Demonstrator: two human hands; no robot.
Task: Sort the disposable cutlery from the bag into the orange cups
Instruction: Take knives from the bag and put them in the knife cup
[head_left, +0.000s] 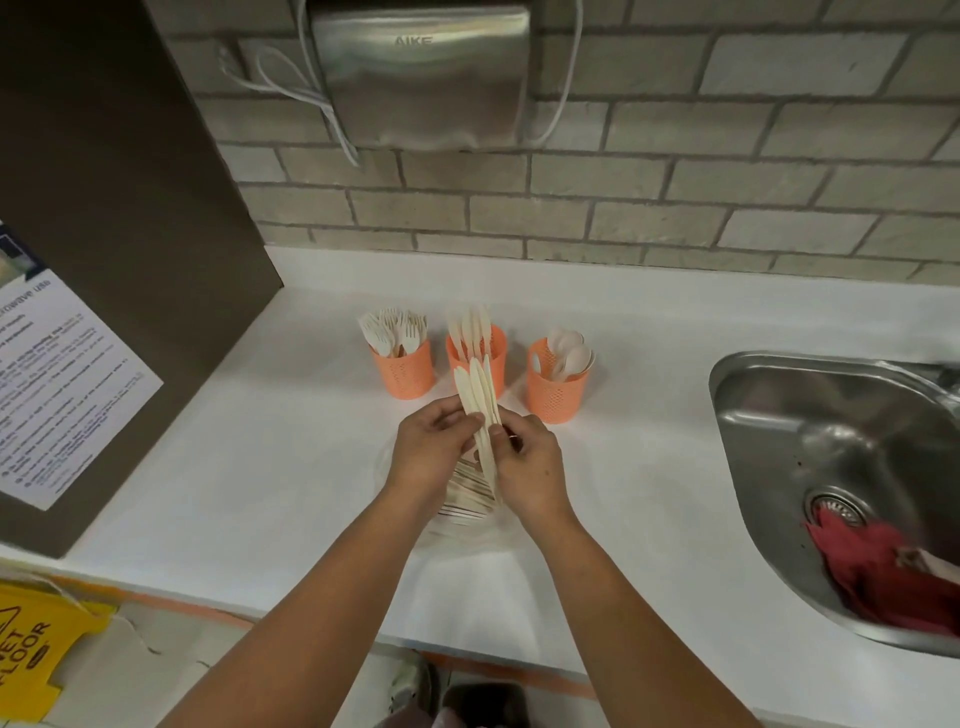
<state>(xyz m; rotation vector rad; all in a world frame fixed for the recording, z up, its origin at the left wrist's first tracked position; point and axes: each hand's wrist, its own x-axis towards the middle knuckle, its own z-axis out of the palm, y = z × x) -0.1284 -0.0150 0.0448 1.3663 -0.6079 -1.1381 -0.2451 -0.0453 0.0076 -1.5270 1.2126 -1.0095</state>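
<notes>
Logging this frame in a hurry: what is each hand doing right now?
Left hand: grips the bundle of knives, fingers curled round it.
Right hand: pinches the same bundle of knives from the other side.

Brushed-metal sink (753, 395), perforated plastic cups (410, 371), perhaps wooden knives (480, 395).
</notes>
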